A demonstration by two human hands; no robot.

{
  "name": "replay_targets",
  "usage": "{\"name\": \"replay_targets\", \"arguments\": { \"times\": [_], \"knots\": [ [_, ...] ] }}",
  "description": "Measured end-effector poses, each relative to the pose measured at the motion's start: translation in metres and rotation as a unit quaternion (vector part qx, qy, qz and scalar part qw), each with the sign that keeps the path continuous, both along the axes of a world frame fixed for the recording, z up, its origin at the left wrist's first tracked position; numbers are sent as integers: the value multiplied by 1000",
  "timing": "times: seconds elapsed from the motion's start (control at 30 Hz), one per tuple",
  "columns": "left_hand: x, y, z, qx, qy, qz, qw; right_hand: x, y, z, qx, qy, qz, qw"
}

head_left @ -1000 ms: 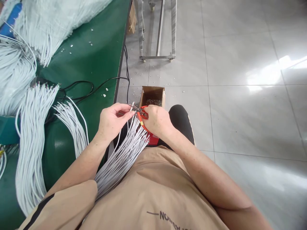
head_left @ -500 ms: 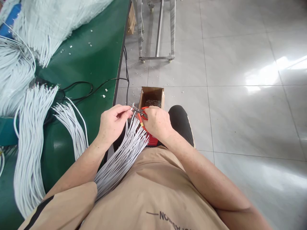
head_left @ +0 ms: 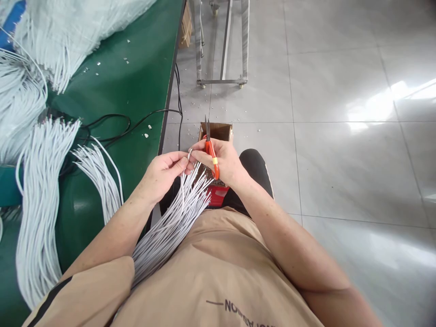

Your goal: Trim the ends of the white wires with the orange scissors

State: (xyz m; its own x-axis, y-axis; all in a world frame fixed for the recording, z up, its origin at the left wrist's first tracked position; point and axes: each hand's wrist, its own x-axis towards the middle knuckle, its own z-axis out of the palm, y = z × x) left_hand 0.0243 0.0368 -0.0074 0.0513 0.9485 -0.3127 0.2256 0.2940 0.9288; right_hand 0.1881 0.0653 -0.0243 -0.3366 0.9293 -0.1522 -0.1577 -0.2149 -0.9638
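Observation:
A bundle of thin white cables [head_left: 170,225] lies across my lap, its ends fanned out below my hands. My left hand [head_left: 163,175] pinches the tip of one white cable [head_left: 189,153] between thumb and fingers. My right hand [head_left: 223,160] holds orange-handled snips [head_left: 210,150] with the blades pointing up and away, and its fingertips also touch that cable tip. Both hands meet above my knees, just off the green bench edge.
A small cardboard box [head_left: 218,131] with dark scraps stands on the floor beyond my hands. The green bench [head_left: 136,77] at left carries heaps of white cables [head_left: 41,181] and a black cord [head_left: 112,122]. A metal trolley frame [head_left: 221,81] stands farther off on grey tiles.
The snips swung from lying crosswise against the cable tip to pointing upward. My right fingers moved onto the cable tip that my left hand pinches.

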Motion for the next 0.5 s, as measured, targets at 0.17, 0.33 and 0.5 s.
{"name": "replay_targets", "arguments": {
  "times": [0.17, 0.33, 0.5],
  "knots": [
    [2, -1, 1, 6, -12, 10, 1000, -3, -5, -9, -2, -17, -18, 1000],
    [-1, 0, -4, 64, 47, 71, 994, -10, -20, -8, 59, -57, -46, 996],
    [-3, 1, -6, 61, 56, 92, 992, -12, -22, -6, 78, -100, -70, 989]
  ]
}}
